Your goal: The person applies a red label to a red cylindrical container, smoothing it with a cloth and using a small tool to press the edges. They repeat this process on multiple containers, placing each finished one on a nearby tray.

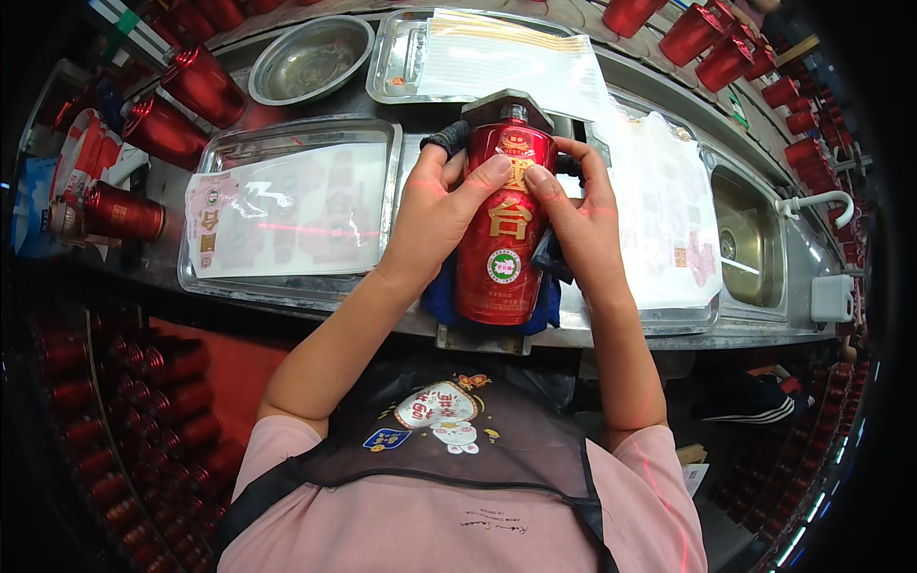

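Note:
A glossy red bottle (494, 286) lies on its back on a blue cloth (438, 297), its threaded neck pointing away from me. Gold characters and a round green-and-white emblem decorate its front. My left hand (437, 208) grips the bottle's left side, thumb pressed on the gold lettering. From the other side my right hand (584, 208) holds it, that thumb resting on the lettering close to the left one. A dark flat piece (551, 254) sits under my right palm; I cannot tell what it is. Behind the neck stands a metal support (501, 98) with dark wrapped arms.
On the left, a metal tray (286, 290) holds printed transfer sheets (301, 208). More sheets (666, 215) lie at right beside a sink (752, 265) with a white faucet (824, 204). A steel bowl (311, 61) and another sheet-filled tray (394, 54) stand behind. Red bottles (165, 132) stand left.

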A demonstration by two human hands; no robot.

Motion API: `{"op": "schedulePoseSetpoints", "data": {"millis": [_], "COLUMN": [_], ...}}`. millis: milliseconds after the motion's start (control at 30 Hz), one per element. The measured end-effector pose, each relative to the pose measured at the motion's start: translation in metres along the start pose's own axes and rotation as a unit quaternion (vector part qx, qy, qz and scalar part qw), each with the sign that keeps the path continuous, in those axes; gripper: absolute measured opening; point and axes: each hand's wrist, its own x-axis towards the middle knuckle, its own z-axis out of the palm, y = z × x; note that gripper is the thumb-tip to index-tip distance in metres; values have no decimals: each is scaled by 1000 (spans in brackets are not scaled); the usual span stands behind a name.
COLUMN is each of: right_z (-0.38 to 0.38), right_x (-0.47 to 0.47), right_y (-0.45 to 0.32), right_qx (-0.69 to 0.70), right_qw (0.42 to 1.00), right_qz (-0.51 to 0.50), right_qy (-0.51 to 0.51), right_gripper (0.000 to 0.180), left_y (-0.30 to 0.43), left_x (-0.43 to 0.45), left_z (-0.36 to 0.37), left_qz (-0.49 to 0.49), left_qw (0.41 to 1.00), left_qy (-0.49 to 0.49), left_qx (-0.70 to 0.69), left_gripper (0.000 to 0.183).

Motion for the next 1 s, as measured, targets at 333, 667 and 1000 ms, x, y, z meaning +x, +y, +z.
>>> {"op": "schedulePoseSetpoints", "data": {"millis": [333, 667, 1000], "right_z": [5, 7, -7], "right_x": [19, 18, 3], "right_y": [-4, 3, 6], "right_qx": [-48, -39, 46], "right_qw": [996, 997, 998], "right_qz": [59, 44, 28], "right_qy": [44, 42, -11], "right_gripper": [59, 57, 35], "left_y": [6, 10, 11], "left_x": [4, 5, 6], "left_z": [5, 8, 8], "left_qz": [-24, -48, -49], "left_qw": [999, 997, 995], "left_qy": [26, 42, 41], "left_qx": [17, 39, 71], "left_gripper": [47, 48, 54]}}
